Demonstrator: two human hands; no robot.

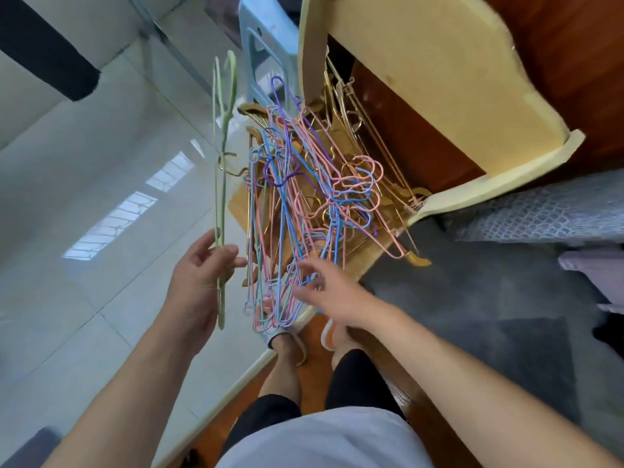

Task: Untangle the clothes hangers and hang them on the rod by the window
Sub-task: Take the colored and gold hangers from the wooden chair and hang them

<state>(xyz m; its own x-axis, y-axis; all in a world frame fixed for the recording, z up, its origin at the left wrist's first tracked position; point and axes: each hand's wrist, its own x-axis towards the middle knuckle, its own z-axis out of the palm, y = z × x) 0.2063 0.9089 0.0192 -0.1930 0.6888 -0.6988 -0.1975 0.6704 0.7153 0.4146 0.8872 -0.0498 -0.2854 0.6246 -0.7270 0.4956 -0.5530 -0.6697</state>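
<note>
Item: pale green thin plastic clothes hanger [221, 184], light and springy, pinched at its lower bar in your left hand [196, 292], clear of the heap. Tangled pile of pink, blue and gold wire hangers [304, 204] beside the bed footboard [422, 79]: snag-prone; your right hand [324, 292], grip spread, touches its near loops. Lift by one hook.

The hanger [221, 184] in my left hand [197, 288] stands left of the tangled pile [304, 204]; my right hand [329, 292] reaches into the pile's near edge.
</note>
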